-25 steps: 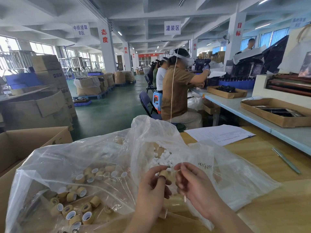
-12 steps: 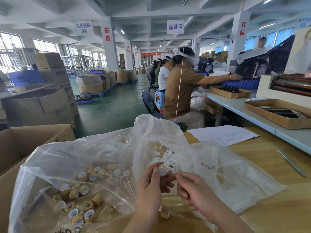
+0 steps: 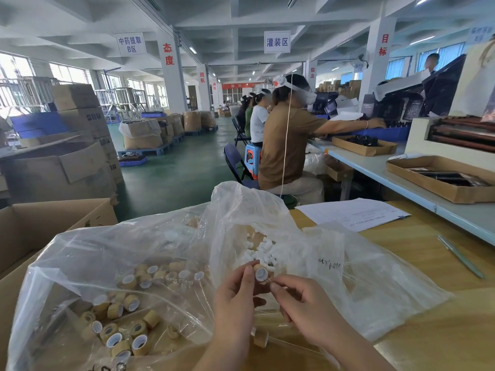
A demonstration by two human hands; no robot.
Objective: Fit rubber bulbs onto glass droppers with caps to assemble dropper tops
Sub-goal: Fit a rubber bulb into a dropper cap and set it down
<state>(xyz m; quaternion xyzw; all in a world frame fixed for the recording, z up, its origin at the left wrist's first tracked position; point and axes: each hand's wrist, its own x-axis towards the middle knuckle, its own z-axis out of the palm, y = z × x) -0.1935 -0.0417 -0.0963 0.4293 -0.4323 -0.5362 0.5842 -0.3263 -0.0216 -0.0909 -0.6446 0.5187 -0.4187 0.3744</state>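
I find free passage over the bare yellow wooden worktop [image 3: 417, 253] toward its right edge, where only a slim green pen [image 3: 460, 260] lies. The crumpled clear plastic bag of tan caps [image 3: 93, 263] and the taller clear plastic bag of white bulbs [image 3: 241, 210] block the near-left and middle. A white printed paper sheet [image 3: 353, 214] lies flat at the far edge.

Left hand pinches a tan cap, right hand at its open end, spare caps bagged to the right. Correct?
No: the head view shows the spare caps bagged to the left of the hands. The left hand does pinch the tan cap, right hand at its open end.
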